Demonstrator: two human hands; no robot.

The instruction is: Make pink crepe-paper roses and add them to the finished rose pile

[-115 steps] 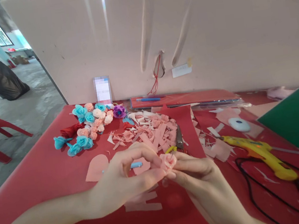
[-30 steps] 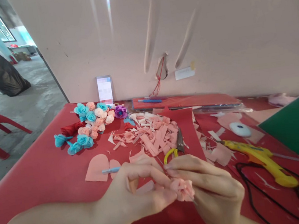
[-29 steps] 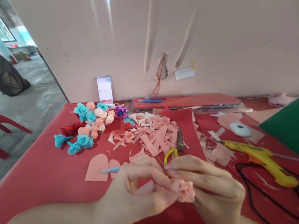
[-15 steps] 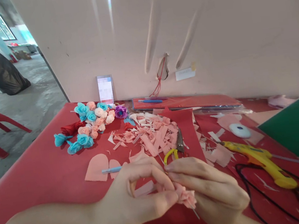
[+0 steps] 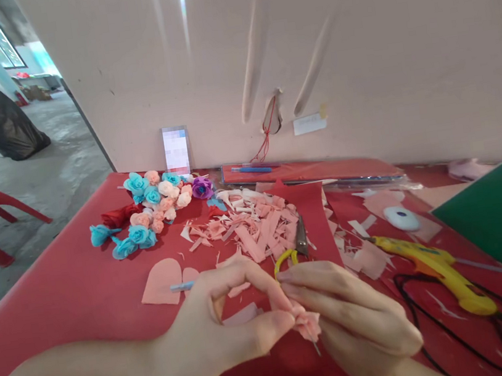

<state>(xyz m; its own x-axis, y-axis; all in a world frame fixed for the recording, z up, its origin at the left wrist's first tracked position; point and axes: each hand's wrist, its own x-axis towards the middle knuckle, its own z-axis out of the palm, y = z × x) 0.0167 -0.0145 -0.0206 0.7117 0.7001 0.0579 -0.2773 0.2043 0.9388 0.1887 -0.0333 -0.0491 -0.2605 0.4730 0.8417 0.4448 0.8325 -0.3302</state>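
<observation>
While my two hands meet above the red table (image 5: 83,292), a small pink paper flower (image 5: 307,324) sits between them, just in front of the scissors (image 5: 302,243). Its petals are crumpled and loosely layered, with ruffled edges turned downward and to the right; a thin, straight stem (image 5: 317,348) shows beneath them, slanting down. My left hand (image 5: 216,336) is nearly closed: thumb and forefinger pinch the left edge of the flower, leaving a rounded gap between them farther back. My right hand (image 5: 367,318) is partly curled, its fingers laid together and pointing toward my left fingertips, directly behind the petals as seen here. The thumb of that hand is hidden, so I cannot tell whether it grips anything. Beyond both hands lies a heap of pink paper scraps (image 5: 261,227); the yellow glue gun (image 5: 435,271) rests well apart, to the right.
</observation>
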